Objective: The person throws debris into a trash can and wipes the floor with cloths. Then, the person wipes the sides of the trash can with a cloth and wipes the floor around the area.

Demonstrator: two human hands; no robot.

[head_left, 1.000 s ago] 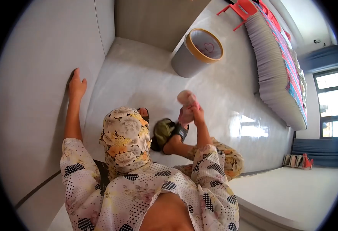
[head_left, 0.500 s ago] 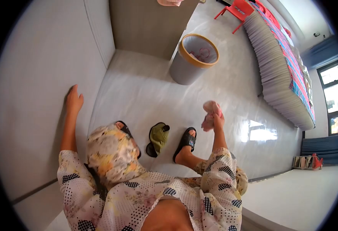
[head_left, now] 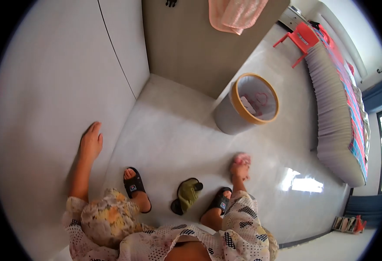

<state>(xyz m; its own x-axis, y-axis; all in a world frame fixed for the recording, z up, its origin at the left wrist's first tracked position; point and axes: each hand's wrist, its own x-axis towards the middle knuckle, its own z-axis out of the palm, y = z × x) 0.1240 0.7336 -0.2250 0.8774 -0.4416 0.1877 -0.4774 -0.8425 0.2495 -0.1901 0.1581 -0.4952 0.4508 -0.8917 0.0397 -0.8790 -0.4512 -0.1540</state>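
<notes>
My left hand (head_left: 91, 141) rests flat against the pale panel (head_left: 43, 91), its fingers stretched out and nothing held. My right hand (head_left: 241, 168) is closed round a soft pink item (head_left: 242, 158), out over the floor below the waste bin; blur and my fingers hide its exact kind. Between my feet lies an olive-green slipper (head_left: 188, 194) with a black sole. Each foot wears a black slide, one at left (head_left: 134, 185) and one at right (head_left: 221, 200).
A grey waste bin (head_left: 231, 114) with an orange rim and a liner stands ahead. Behind it is a brown cabinet side (head_left: 182, 56) with a pink towel (head_left: 236, 15) hanging on it. To the right are a red chair (head_left: 302, 38), a bed (head_left: 336, 117) and a small rack (head_left: 348, 225).
My view has shifted, with the bin and cabinet lower in frame. The left foot now shows beyond the trouser leg. My right hand still grips the pink item; my left stays on the panel.
</notes>
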